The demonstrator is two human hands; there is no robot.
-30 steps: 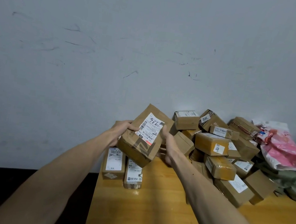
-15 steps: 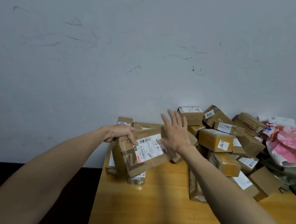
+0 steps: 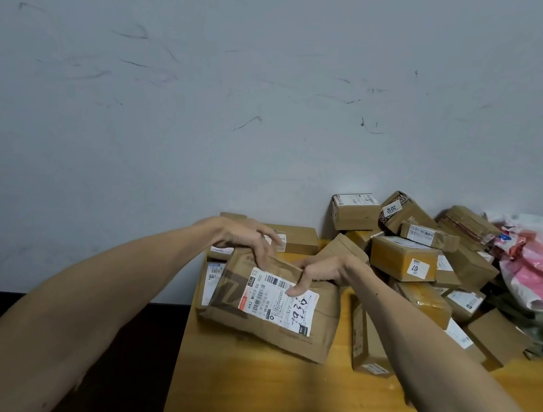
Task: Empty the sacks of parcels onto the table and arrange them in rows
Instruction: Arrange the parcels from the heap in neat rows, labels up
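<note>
Two hands on one package: the left hand (image 3: 245, 240) has its fingers bent over the far edge of the brown paper parcel (image 3: 270, 306), and the right hand (image 3: 322, 271) pinches that same edge, thumb flat on the white label, fingers tucked behind. The parcel sits at the left end of the table (image 3: 272, 399), label up and tilted, its left side riding on the small boxes (image 3: 214, 277) lined along the table's edge. Over to the right, the heap of boxes (image 3: 421, 260) is jumbled against the wall, with a pink sack (image 3: 541, 272) slumped beside it. By my reading this is the arranging step — one parcel going into a row, most of the heap unsorted. The next move calls for squaring it flat beside its neighbours, not on top of them — then letting go and reaching right for another.
</note>
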